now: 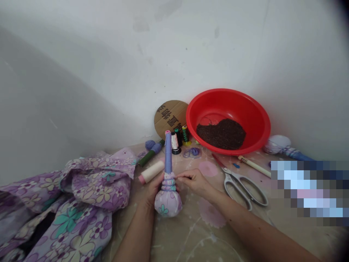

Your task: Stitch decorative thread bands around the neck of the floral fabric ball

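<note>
A stuffed floral cloth bundle (168, 203) in lilac stands upright, its round end down. Lilac thread binds its neck, and a long blue-lilac fabric tube (168, 156) rises from there. My left hand (156, 190) grips the bundle from behind, below the binding. The fingers of my right hand (191, 181) pinch at the bound neck from the right side. A cream thread spool with a pink end (151, 172) lies on the table just beyond my left hand.
Several thread spools (176, 142) and a lilac yarn loop (192, 153) stand behind the bundle. Steel scissors (243, 191) lie right of my right hand. A red basin (218, 95) holds dark soil (220, 134). Floral cloth (92, 185) is heaped left, against white walls.
</note>
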Tool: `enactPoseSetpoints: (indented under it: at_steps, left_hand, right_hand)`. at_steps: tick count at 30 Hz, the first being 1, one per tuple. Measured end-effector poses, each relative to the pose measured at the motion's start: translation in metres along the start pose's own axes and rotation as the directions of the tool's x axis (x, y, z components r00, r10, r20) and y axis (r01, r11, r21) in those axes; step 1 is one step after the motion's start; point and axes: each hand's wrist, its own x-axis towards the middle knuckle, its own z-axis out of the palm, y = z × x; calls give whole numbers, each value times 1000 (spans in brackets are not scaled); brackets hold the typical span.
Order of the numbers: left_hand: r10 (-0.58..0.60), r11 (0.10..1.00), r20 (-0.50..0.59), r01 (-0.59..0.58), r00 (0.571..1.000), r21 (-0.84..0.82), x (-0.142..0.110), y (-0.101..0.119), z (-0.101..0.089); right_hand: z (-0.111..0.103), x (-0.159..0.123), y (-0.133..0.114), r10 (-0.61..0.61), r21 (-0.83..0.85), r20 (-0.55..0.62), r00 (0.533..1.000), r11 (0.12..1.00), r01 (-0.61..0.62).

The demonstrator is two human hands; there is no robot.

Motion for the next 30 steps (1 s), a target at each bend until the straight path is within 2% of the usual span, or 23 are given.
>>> enactPoseSetpoints:
  at_steps: [9,16,26,30]
  left_hand:
    - [-9,999,41,7,999,37,0,0,-4]
    - [-7,1000,17,6,1000,21,1,-1,-7]
    - [-8,998,37,5,999,59,2,-1,-9]
    - [8,998,14,-9,1000,67,1,-1,-8]
  right_hand:
    - [-9,-1,1,-18,21,82,996,1000,16]
    - [-12,-3,-3,-46,-20,145,988,999,50]
    - [-14,-3,-1,-46,-48,173,984,997,55]
    - [-14,-3,-4,-41,-42,178,983,998,49]
